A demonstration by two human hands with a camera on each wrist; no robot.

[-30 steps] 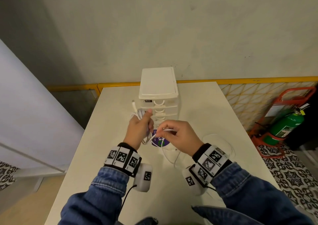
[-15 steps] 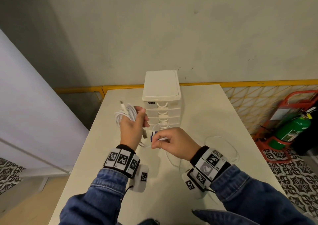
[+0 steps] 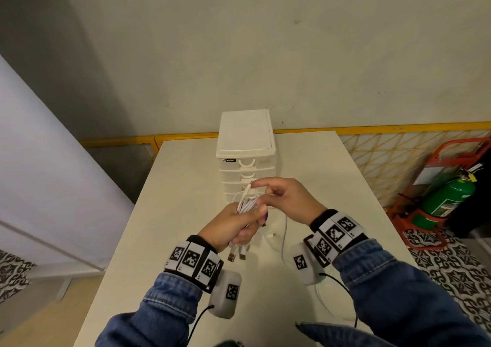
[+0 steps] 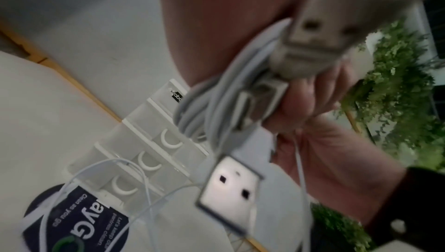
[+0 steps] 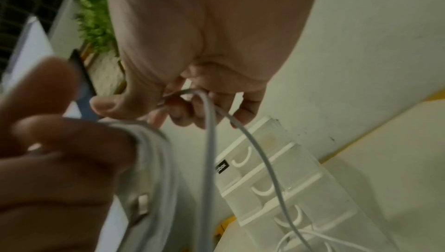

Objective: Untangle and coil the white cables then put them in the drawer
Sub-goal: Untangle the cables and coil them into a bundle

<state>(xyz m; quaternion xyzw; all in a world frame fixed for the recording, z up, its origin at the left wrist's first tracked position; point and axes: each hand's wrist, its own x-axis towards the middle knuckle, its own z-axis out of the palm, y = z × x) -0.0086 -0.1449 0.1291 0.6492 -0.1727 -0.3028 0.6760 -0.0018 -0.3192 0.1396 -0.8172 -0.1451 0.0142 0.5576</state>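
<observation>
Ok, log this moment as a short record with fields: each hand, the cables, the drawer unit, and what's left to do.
left hand: left hand grips a coiled cable bundle, USB plugs hanging below the fist
right hand: right hand pinches a loose cable strand beside the bundle
loose cable: more white cable trails on the table
drawer unit: white drawer unit stands behind the hands, visible drawers closed
remaining: finish coiling, open a drawer, put cables in
</observation>
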